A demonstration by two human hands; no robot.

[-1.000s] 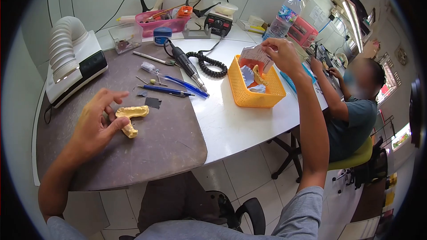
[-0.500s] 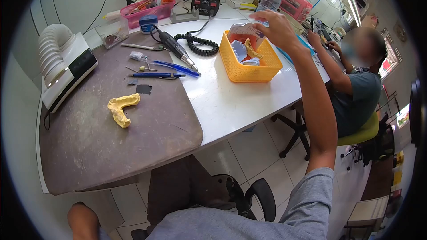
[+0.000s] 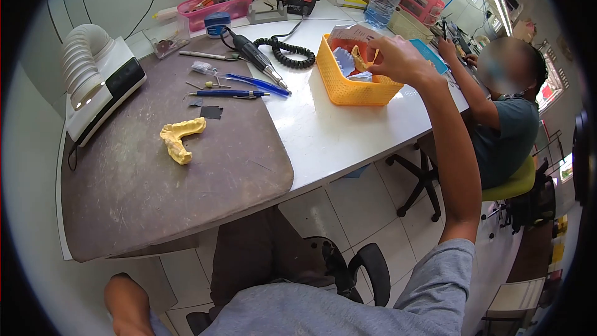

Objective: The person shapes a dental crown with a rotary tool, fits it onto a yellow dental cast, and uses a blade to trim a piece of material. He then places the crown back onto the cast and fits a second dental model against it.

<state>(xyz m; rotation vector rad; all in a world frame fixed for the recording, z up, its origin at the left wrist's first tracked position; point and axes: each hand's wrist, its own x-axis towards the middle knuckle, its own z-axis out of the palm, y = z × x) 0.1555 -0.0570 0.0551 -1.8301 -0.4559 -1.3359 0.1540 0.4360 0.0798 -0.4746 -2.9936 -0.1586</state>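
On the tabletop (image 3: 329, 143) stands a basket (image 3: 359, 92), likely walled to stop anything straying. The left hand is out of view; the right hand (image 3: 401, 61) arches over, fingers at a yellow cast (image 3: 359, 59) inside; whether they grip, I cannot tell.

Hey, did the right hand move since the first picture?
Yes. Against the orange-yellow basket, the right hand has come down and nearer the wearer, from the paper to beside the yellow cast inside.
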